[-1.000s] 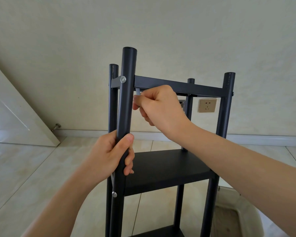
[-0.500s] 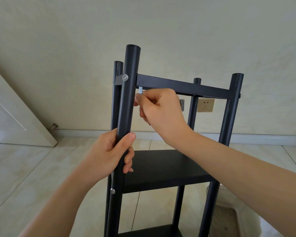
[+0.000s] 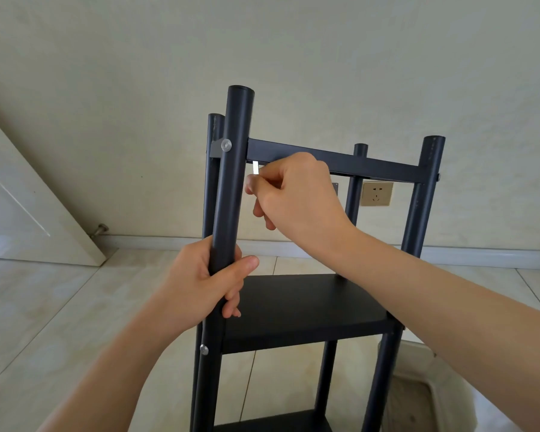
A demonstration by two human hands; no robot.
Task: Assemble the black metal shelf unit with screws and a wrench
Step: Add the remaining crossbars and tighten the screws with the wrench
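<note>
**Near front post, wrench under top crossbar**

On tiled floor [image 3: 60, 307] by the beige wall [image 3: 262, 57] stands the black metal shelf unit [image 3: 309, 304], upright: four round black posts, flat black shelf mid-height, second shelf at the bottom edge of view, thin black top crossbar [image 3: 371, 163] joining the two front posts. Silver screw head [image 3: 226, 145] on near front post [image 3: 231, 182] at crossbar level, with a grey bracket just left of it; another silver screw [image 3: 204, 349] lower on the same post, at shelf level.

Left hand [image 3: 206, 285] grips near front post just above the shelf, fingers wrapped round it, thumb across the front. Right hand [image 3: 296, 198] sits just under the crossbar's left end, fingers curled, pinching a small silver wrench [image 3: 255, 167]; its short end points up, touching or almost touching the crossbar underside, can't tell which.

Versus earlier frames: shelf unit sits further right and slightly higher in view, same grips on both hands, right hand raised a bit closer to crossbar, more wrench tip showing.

Wall socket [image 3: 376, 193] behind the posts, white door [image 3: 28, 213] at left, pale tray [image 3: 434, 394] on floor bottom right.
</note>
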